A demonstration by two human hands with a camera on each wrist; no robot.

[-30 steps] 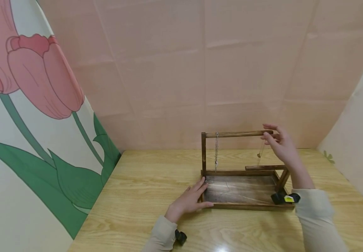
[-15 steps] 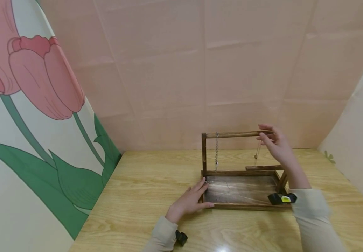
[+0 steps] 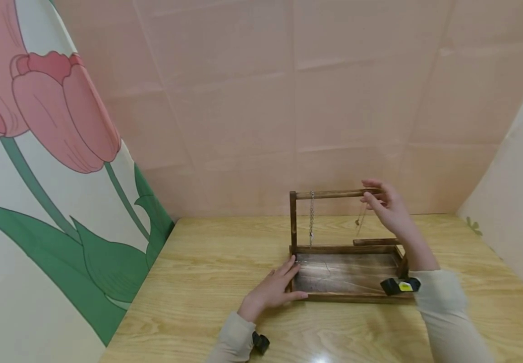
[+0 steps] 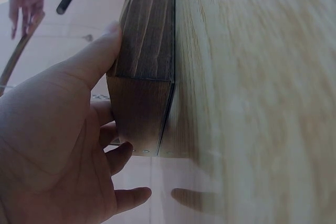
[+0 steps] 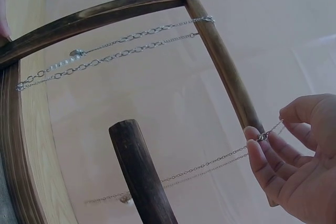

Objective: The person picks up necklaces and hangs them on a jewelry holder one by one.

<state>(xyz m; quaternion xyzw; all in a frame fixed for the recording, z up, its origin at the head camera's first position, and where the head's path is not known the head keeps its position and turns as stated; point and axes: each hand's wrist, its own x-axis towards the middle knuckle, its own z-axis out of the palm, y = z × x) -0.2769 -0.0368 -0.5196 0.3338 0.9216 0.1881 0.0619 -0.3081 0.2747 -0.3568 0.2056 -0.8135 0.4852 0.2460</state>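
Note:
A dark wooden jewelry stand [image 3: 356, 298] sits on the table, with a tray below and two bars above. My left hand [image 3: 272, 288] holds the tray's left front corner, its thumb [image 4: 97, 53] along the front wall and its fingers over the left end. At the upper bar [image 3: 334, 194], my right hand [image 3: 390, 207] pinches the clasp end of a thin chain necklace [image 5: 210, 162]. The necklace's small pendant [image 3: 357, 222] dangles below the fingers. Farther left on the same bar hangs a silver chain [image 5: 126, 51] with larger links.
The short lower bar [image 3: 374, 242] juts leftward below my right hand. Thin chains [image 3: 327, 267] lie in the tray, too fine to make out fully. Behind the wood-grain table [image 3: 197, 282] rises a pink backdrop [image 3: 243, 126].
My right hand has slid left along the upper bar, and the necklace with its swinging pendant has come along. The left hand stays at the tray's corner.

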